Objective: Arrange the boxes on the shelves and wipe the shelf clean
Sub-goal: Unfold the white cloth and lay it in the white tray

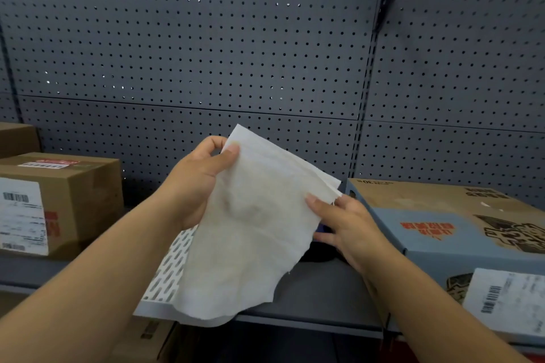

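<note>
Grey pegboard (pixel 206 47) backs a dark grey shelf (pixel 324 289). Your left hand (pixel 194 186) is raised above the shelf's middle, thumb and fingers pinched on the upper corner of a white cloth (pixel 250 230), which hangs down past the shelf's front edge. Your right hand (pixel 351 227), lower, pinches the cloth's right edge. Both grips are clamped on it. A brown box (pixel 73 203) sits toward the shelf's left end, and a blue printed box (pixel 442 215) sits at its right end.
</note>
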Demonstrator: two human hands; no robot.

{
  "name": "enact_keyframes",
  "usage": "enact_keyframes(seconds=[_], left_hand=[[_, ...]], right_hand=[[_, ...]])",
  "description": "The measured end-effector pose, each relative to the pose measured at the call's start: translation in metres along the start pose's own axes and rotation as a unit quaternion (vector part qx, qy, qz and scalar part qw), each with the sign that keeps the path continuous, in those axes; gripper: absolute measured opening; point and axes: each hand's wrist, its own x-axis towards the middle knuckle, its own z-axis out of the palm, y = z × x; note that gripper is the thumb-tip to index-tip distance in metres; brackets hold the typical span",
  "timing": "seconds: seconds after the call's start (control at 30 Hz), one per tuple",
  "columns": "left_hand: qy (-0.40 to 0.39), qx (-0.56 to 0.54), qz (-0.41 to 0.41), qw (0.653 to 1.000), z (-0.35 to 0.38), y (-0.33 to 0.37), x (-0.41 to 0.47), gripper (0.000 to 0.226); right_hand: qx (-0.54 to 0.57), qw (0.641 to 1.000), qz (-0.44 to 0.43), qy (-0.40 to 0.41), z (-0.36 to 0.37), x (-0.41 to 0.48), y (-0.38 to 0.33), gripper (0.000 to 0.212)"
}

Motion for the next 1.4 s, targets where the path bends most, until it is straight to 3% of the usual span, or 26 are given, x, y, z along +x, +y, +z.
enact_keyframes(seconds=[0.13, 0.23, 0.33, 0.43, 0.53, 0.63, 0.77, 0.9, 1.13, 1.27, 1.33, 1.4], left_hand=[[0.044, 0.024, -0.014, 0.999, -0.005, -0.003, 0.003, 0.014], [0.124, 0.126, 0.013, 0.984, -0.007, -0.01, 0.004, 0.022], [0.199, 0.233, 0.079, 0.949, -0.003, -0.012, -0.004, 0.03], [0.078, 0.187, -0.002, 0.979, 0.012, -0.001, -0.015, 0.041], [-0.009, 0.175, -0.104, 0.979, 0.027, 0.001, -0.019, 0.055], [-0.013, 0.166, -0.106, 0.98, 0.032, -0.006, -0.018, 0.05], [-0.011, 0.133, -0.091, 0.987, 0.031, -0.018, -0.017, 0.021], [0.006, 0.126, -0.07, 0.99, 0.028, -0.024, -0.016, 0.017], [-0.001, 0.166, -0.066, 0.984, 0.021, -0.019, -0.021, 0.013], [-0.047, 0.266, -0.127, 0.954, -0.003, -0.002, -0.025, 0.013], [-0.056, 0.326, -0.118, 0.936, -0.01, 0.007, -0.028, 0.031], [-0.045, 0.364, -0.053, 0.929, -0.009, 0.013, -0.028, 0.04]], right_hand=[[0.106, 0.994, -0.04, 0.003, 0.003, 0.004, -0.008, 0.011], [0.085, 0.992, -0.079, 0.054, 0.007, 0.006, -0.012, 0.007], [0.011, 0.987, -0.127, 0.099, 0.012, 0.009, -0.018, 0.015], [-0.052, 0.982, -0.159, 0.087, 0.021, 0.007, -0.025, 0.019], [-0.1, 0.979, -0.17, 0.044, 0.03, 0.002, -0.027, 0.011], [-0.107, 0.979, -0.173, 0.019, 0.037, -0.003, -0.028, 0.009], [-0.076, 0.987, -0.144, -0.015, 0.037, -0.007, -0.03, 0.02], [-0.018, 0.99, -0.113, -0.079, 0.034, -0.011, -0.033, 0.018], [-0.082, 0.992, -0.092, 0.017, 0.033, -0.004, -0.028, 0.029], [-0.235, 0.947, -0.173, 0.135, 0.02, 0.001, -0.038, 0.031], [-0.262, 0.936, -0.207, 0.116, 0.016, 0.002, -0.049, 0.026], [-0.297, 0.927, -0.22, 0.061, 0.015, 0.002, -0.061, 0.019]])
